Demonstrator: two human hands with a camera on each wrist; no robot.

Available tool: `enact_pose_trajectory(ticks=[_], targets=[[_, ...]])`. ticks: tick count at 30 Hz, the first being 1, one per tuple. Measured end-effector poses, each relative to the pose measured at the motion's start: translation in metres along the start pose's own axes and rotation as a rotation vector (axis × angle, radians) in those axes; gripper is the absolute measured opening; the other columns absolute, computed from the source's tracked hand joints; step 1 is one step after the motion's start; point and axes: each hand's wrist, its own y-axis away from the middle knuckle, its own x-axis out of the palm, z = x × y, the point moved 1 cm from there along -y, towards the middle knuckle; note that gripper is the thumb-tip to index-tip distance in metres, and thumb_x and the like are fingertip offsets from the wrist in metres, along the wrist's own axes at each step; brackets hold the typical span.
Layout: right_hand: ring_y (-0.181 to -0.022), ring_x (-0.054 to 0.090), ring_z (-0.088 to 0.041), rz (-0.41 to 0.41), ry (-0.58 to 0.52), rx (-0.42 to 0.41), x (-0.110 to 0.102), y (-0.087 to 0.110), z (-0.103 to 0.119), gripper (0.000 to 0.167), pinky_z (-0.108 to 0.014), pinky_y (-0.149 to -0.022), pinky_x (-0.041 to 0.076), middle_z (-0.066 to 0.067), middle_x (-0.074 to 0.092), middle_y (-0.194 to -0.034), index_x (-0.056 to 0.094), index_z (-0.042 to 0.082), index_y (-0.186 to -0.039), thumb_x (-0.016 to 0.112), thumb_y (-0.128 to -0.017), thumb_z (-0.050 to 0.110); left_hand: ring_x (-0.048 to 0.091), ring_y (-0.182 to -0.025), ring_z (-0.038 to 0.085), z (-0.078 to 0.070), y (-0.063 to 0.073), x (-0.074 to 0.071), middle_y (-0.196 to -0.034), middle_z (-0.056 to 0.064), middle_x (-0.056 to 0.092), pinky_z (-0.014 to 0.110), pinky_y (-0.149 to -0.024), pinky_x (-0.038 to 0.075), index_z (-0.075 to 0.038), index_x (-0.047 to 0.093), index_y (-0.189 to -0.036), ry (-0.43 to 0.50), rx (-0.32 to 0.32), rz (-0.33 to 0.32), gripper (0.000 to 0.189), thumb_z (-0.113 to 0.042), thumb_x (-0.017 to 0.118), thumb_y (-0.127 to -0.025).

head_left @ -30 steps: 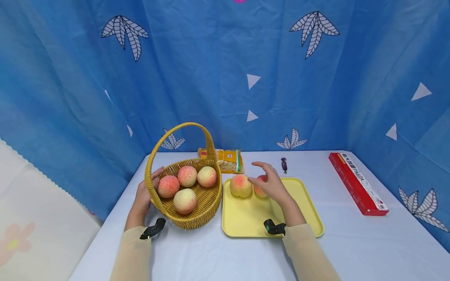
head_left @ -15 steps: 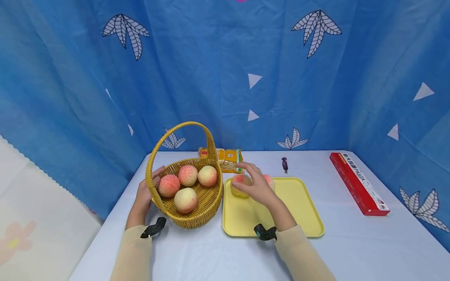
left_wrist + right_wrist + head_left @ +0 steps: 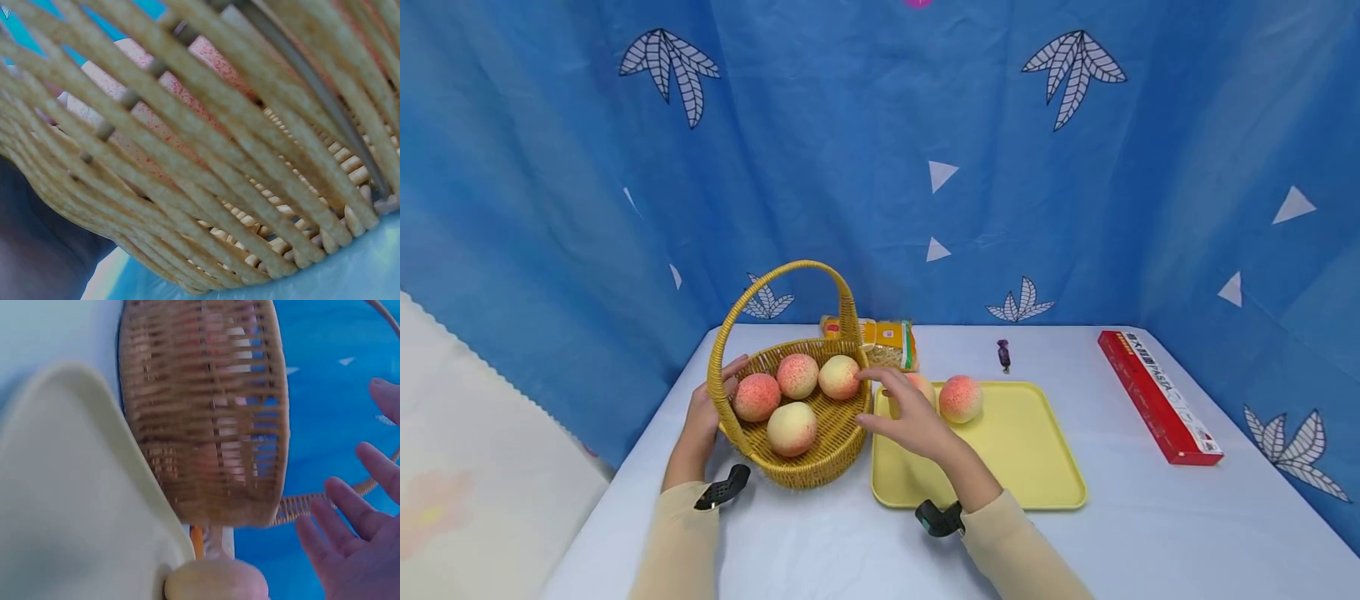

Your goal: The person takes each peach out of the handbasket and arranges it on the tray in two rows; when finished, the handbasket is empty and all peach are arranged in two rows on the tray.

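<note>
A yellow wicker basket (image 3: 820,471) with a tall arched handle holds several peaches, among them a pale peach (image 3: 792,429) and a red peach (image 3: 756,397). My left hand (image 3: 702,417) grips its left side at the rim; in the left wrist view the woven wall (image 3: 206,156) hides most of this hand. Beside the right rim, my right hand (image 3: 910,417) hovers with fingers spread and nothing held, as the right wrist view also shows. On the yellow tray (image 3: 1015,467), a peach (image 3: 961,399) lies in plain sight; another peach (image 3: 921,387) is partly hidden behind the right hand.
A bag of pasta (image 3: 891,343) lies behind the basket and tray. Farther back is a purple wrapped candy (image 3: 1003,356). A long red pasta box (image 3: 1157,400) lies at the right. A blue curtain (image 3: 880,167) hangs behind the white table.
My right hand has moved left, from above the tray's peaches to the basket's right rim, still holding nothing. The left hand and basket stay in place.
</note>
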Motion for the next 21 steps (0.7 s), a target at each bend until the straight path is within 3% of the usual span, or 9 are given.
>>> enact_pose_trajectory(ticks=[4,11,18,21], targets=[[-0.141,0.044,-0.023,0.031,-0.001,-0.03,0.011,-0.005,0.009,0.055,-0.05,-0.113,0.041,-0.001,0.049,-0.149,0.052,0.021,-0.141,0.073,-0.092,0.025,0.02,-0.155,0.023,-0.003,0.003,-0.004,-0.163,0.002,0.035,0.052,-0.126,0.016,-0.012,0.045,-0.151,-0.014,-0.001,-0.008,0.049,-0.031,0.046,-0.106],[-0.136,0.05,-0.031,0.103,-0.024,-0.007,0.026,-0.018,0.016,0.055,-0.053,-0.112,0.042,-0.001,0.05,-0.146,0.05,0.024,-0.142,0.072,-0.092,0.025,0.02,-0.155,0.026,-0.005,0.006,-0.002,-0.163,0.007,0.034,0.053,-0.126,0.014,-0.008,0.044,-0.151,0.015,0.003,-0.001,0.048,-0.026,0.044,-0.107],[-0.137,0.051,-0.022,0.181,-0.024,0.032,0.038,-0.03,0.022,0.058,-0.046,-0.114,0.042,0.001,0.05,-0.148,0.046,0.024,-0.146,0.07,-0.094,0.029,0.021,-0.155,0.025,-0.003,0.005,-0.001,-0.163,0.005,0.035,0.053,-0.126,0.015,-0.01,0.045,-0.151,0.006,0.01,0.001,0.049,-0.031,0.045,-0.106],[-0.138,0.05,-0.024,0.202,-0.002,0.036,0.043,-0.036,0.023,0.058,-0.047,-0.113,0.043,0.0,0.05,-0.149,0.046,0.025,-0.146,0.07,-0.094,0.031,0.022,-0.155,0.025,-0.001,0.003,-0.001,-0.162,0.007,0.036,0.051,-0.126,0.015,-0.008,0.045,-0.15,0.014,0.019,-0.003,0.048,-0.029,0.046,-0.106]])
